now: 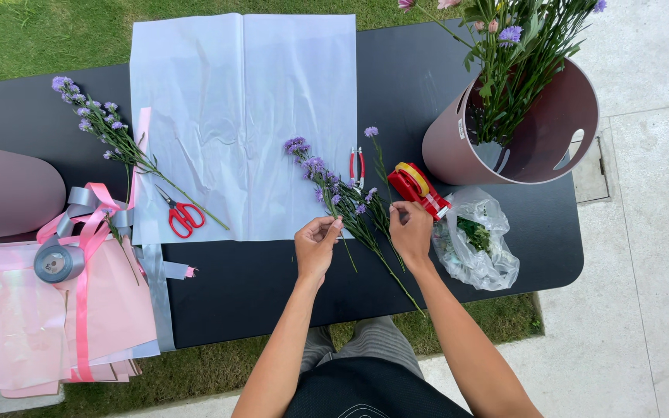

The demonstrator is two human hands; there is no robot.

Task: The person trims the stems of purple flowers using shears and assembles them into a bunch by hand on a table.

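Presently noted:
- Left hand (315,246): fingertips pinched on purple flower stems (346,207).
- Right hand (411,231): fingers curled, closed on same stems.
- Stems: flat on black table (272,282), blooms over white paper sheet (243,116) edge.
- Nearby: red tape dispenser (418,187), red pruners (357,166), plastic bag (475,240), pink bucket (528,128), red scissors (183,215).

Clear crumpled plastic bag (475,240) w/ green scraps inside lies on the black table (272,286) near its right end, just right of the right hand (412,232) and just below the red tape dispenser (418,188); small white label (461,128) sits on the outer wall of the mauve bucket (536,139), left side, upright rectangle, print too small to tell. No signs or screens in view.
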